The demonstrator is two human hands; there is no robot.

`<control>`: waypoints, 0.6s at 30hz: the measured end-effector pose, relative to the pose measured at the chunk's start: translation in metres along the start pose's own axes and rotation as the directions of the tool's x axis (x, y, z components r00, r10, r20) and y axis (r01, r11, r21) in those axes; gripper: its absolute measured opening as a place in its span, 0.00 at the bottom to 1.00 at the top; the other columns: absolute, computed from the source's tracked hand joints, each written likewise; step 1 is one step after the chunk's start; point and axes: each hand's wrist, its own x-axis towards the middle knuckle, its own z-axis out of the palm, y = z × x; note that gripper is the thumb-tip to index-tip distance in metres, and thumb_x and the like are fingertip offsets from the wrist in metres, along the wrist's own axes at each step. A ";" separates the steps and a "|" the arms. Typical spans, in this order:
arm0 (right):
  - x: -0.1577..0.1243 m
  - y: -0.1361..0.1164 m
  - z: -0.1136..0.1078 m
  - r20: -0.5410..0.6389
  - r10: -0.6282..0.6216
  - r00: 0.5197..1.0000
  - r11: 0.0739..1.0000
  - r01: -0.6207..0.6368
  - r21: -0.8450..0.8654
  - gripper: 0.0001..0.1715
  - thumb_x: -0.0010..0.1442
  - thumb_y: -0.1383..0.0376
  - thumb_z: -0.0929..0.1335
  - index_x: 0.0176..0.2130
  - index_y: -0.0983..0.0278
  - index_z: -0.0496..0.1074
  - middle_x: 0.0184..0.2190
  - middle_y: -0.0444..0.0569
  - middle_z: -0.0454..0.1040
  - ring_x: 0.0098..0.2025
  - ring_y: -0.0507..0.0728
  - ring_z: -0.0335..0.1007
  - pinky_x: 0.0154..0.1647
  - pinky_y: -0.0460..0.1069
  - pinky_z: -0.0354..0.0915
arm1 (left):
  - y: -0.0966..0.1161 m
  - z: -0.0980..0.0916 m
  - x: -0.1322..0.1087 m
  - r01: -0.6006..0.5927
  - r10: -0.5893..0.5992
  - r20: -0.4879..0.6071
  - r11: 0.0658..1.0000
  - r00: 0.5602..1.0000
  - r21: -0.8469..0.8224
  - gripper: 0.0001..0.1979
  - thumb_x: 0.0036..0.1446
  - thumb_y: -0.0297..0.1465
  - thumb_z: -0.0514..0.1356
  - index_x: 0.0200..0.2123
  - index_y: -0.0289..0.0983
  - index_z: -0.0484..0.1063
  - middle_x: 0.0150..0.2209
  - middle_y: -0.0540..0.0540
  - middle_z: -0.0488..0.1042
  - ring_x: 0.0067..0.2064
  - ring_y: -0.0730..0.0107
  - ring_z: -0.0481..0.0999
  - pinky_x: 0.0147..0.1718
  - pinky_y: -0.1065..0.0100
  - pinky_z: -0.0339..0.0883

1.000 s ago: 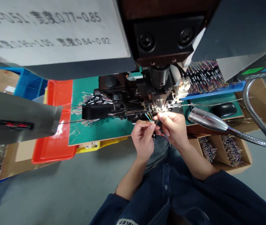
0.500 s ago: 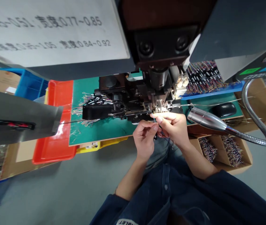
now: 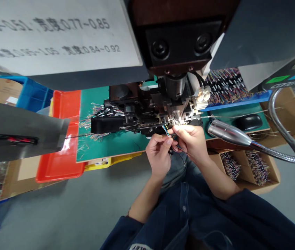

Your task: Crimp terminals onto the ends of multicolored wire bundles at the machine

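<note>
The left hand and right hand pinch thin coloured wires at a crimping machine, its white placard reading 宽度0.77~0.85 and 宽度0.84~0.92.

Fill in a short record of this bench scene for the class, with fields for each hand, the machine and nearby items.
Left hand: pinches thin coloured wires
Right hand: also pinching wires, fingertips beside the machine
Machine: crimping machine, black metal, over a green mat
Nearby: red tray; metal lamp; cardboard box holding wire bundles
</note>
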 end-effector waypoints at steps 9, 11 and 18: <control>0.000 0.001 0.001 -0.013 -0.029 1.000 0.999 0.028 -0.021 0.23 0.67 0.45 0.77 0.38 0.62 0.88 0.10 0.36 0.62 0.13 0.49 0.56 0.15 0.46 0.59 | 0.001 0.000 0.001 0.006 -0.006 -0.001 1.000 1.000 -0.007 0.16 0.61 0.39 0.79 0.35 0.37 0.78 0.27 0.53 0.81 0.22 0.78 0.78 0.23 0.78 0.73; 0.000 -0.002 0.001 -0.001 -0.053 0.999 0.998 0.053 -0.042 0.22 0.68 0.45 0.77 0.37 0.61 0.88 0.11 0.36 0.62 0.13 0.49 0.57 0.15 0.46 0.61 | 0.001 0.000 0.001 0.007 -0.007 0.005 1.000 1.000 -0.008 0.16 0.60 0.39 0.79 0.35 0.38 0.78 0.27 0.53 0.81 0.23 0.78 0.78 0.23 0.78 0.73; -0.003 -0.011 0.000 0.038 -0.095 0.995 0.987 0.099 -0.123 0.19 0.64 0.48 0.80 0.36 0.61 0.86 0.15 0.39 0.69 0.16 0.51 0.64 0.14 0.46 0.62 | -0.001 -0.005 0.001 0.048 -0.049 0.099 0.999 0.994 0.016 0.15 0.63 0.38 0.77 0.35 0.38 0.78 0.26 0.53 0.80 0.22 0.78 0.76 0.23 0.76 0.73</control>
